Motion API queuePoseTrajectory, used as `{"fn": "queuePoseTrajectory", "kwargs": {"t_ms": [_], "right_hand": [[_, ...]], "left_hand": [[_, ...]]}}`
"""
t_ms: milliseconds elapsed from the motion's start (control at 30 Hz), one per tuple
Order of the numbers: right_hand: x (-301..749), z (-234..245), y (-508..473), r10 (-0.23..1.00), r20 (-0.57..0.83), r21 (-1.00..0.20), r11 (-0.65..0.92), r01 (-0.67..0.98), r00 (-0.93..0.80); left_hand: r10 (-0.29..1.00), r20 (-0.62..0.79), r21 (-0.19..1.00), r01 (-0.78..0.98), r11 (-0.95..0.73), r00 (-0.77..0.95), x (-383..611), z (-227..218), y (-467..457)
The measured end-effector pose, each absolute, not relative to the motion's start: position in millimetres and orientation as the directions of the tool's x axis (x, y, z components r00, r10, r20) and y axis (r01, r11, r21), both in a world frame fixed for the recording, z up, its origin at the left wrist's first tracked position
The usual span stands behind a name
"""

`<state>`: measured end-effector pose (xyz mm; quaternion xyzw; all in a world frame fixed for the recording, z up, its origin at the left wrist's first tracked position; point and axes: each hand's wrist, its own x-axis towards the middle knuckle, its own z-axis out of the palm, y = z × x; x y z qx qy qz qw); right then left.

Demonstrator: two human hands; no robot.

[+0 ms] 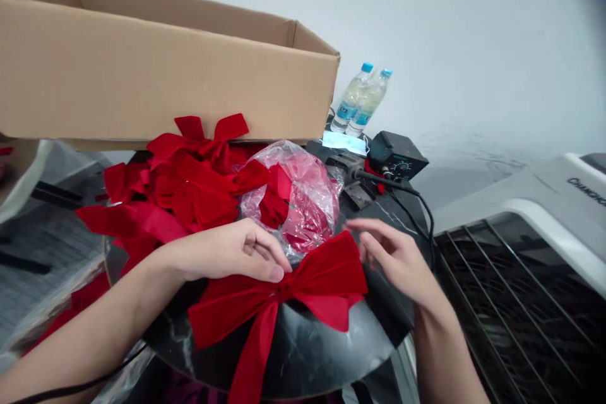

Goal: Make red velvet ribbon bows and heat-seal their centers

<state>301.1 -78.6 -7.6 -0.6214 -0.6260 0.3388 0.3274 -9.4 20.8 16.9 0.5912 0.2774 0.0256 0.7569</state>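
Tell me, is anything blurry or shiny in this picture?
In the head view, the right hand's fingers look slightly blurred, the clear plastic bag shows bright glare along its folds, and the black tabletop has a pale sheen.

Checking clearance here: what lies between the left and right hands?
The head view shows a red velvet bow between the left hand and right hand.

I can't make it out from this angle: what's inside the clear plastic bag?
Red velvet bows show through the clear plastic bag. The crumpled film blurs them, so how many there are, and anything behind them, cannot be seen.
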Motion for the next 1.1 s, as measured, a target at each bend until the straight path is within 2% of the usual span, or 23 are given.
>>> {"fn": "queuePoseTrajectory", "kwargs": {"t_ms": [100, 167, 300, 567, 1100], "right_hand": [[304, -16, -45, 0.991, 0.116, -0.601, 0.127, 0.789, -0.071], [302, -24, -32, 0.984, 0.093, -0.515, 0.18, 0.838, -0.154], [294, -31, -31, 0.98, 0.071, -0.51, 0.196, 0.838, -0.186], [287, -32, -37, 0.974, 0.083, -0.518, 0.224, 0.826, -0.212], [295, -38, -40, 0.972, 0.16, -0.55, 0.23, 0.803, -0.17]], "left_hand": [[0.325, -0.374, 0.915, 0.287, 0.285, 0.869, -5, 12, 29], [0.299, -0.362, 0.916, 0.277, 0.29, 0.883, -4, 9, 32], [0.248, -0.384, 0.892, 0.289, 0.348, 0.889, -5, 5, 32], [0.252, -0.428, 0.859, 0.305, 0.411, 0.868, -9, 1, 29], [0.254, -0.477, 0.862, 0.391, 0.323, 0.841, -8, 12, 32]]}}
